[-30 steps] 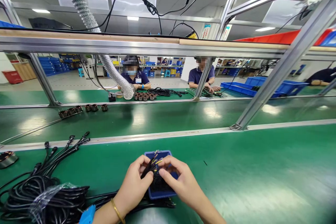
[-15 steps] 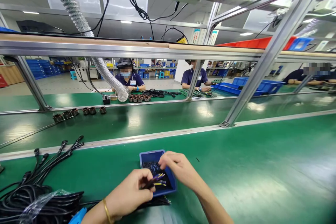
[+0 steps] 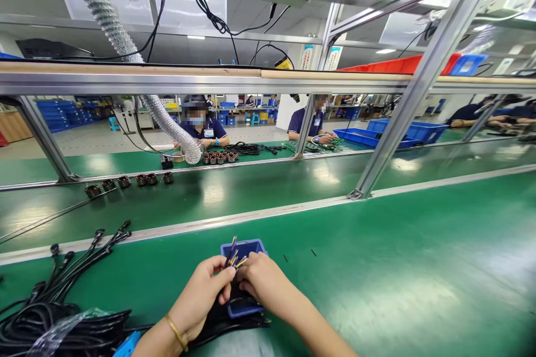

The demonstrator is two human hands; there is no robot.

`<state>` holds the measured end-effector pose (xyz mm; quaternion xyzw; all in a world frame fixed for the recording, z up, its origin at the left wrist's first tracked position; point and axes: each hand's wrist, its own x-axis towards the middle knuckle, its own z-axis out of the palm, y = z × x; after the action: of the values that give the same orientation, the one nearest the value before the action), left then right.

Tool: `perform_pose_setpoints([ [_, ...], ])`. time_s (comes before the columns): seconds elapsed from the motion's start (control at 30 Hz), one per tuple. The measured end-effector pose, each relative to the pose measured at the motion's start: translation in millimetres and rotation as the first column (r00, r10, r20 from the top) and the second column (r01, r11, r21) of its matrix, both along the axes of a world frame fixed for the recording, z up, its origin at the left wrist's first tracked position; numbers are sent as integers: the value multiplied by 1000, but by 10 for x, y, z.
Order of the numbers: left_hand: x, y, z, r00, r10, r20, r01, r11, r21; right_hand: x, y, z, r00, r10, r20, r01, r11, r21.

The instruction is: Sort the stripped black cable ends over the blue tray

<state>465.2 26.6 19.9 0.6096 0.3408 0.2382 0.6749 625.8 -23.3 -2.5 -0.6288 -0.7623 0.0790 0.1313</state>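
Wire ends in the left hand, above a small blue bin.

The left hand (image 3: 209,284) pinches a bunch of thin wire ends (image 3: 234,259), yellow among them; the right hand (image 3: 263,281) curls close against them, and whether it grips any I cannot tell. Both are over the blue bin (image 3: 251,246), which stands on the green worktop (image 3: 397,268). Left of it lies a heap of black cables (image 3: 92,329); to the right, two dark slivers (image 3: 314,252); farther off, a row of wound coils (image 3: 146,179).
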Motion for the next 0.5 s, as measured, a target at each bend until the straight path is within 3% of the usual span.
perform_pose_setpoints([
  [0.1,-2,6,-27,1000,16,11,-16,1000,-4,-3,-32,29,998,-56,-39,58,996,65],
  [0.2,-2,-4,-26,1000,12,20,-12,1000,-15,-17,-70,55,949,-94,-301,144,978,150],
  [0.23,0,-9,-22,1000,11,28,-10,1000,-19,-23,-78,60,891,-98,-443,184,971,155],
  [0.33,4,-23,-3,998,38,56,-36,999,-27,-34,-87,68,600,-106,-793,262,963,70],
  [0.4,3,-32,10,996,55,69,-53,998,-31,-38,-86,72,438,-113,-892,272,962,11],
  [0.5,-2,-44,27,995,52,87,-49,998,-38,-52,-98,82,322,-111,-940,278,960,-18],
])
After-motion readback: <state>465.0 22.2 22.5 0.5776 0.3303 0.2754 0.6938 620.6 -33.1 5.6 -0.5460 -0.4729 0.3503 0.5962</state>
